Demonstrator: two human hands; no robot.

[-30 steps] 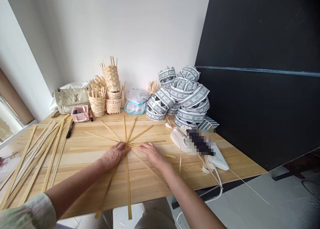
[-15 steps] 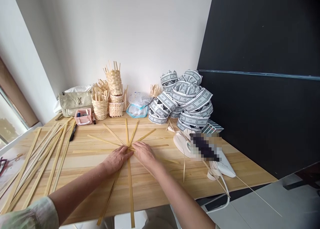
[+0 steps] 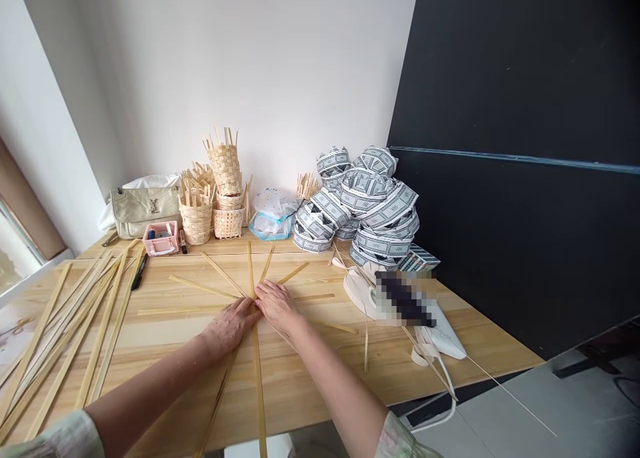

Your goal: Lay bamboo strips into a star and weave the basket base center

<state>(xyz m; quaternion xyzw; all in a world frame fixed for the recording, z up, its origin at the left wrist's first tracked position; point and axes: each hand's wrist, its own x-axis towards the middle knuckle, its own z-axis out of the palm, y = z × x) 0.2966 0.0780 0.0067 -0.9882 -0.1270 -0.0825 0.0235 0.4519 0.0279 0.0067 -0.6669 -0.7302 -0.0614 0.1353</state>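
Flat bamboo strips point(image 3: 259, 385) lie crossed on the wooden table, fanning out like spokes from one middle point. At that crossing my left hand point(image 3: 227, 325) presses from the left, thumb and fingertips closed on the strips. My right hand point(image 3: 277, 305) meets it there, its bent fingers over the crossing and closed on the strips too. The fingertips of both hands nearly touch, and they hide the middle of the crossing. A thin strand seems to run under my right hand; its end is hidden.
More bamboo strips point(image 3: 90, 325) lie at the left, beside a black marker point(image 3: 140, 272). Along the wall stand a handbag point(image 3: 145, 211), a pink basket point(image 3: 161, 239), woven baskets point(image 3: 195, 219), a plastic bag point(image 3: 273, 215) and patterned bands point(image 3: 367, 191). A white ribbon roll point(image 3: 356, 288) lies right.
My right hand has shifted slightly over the crossing, closer to my left fingers. The whole view has moved a little; the strips keep their spoke layout.
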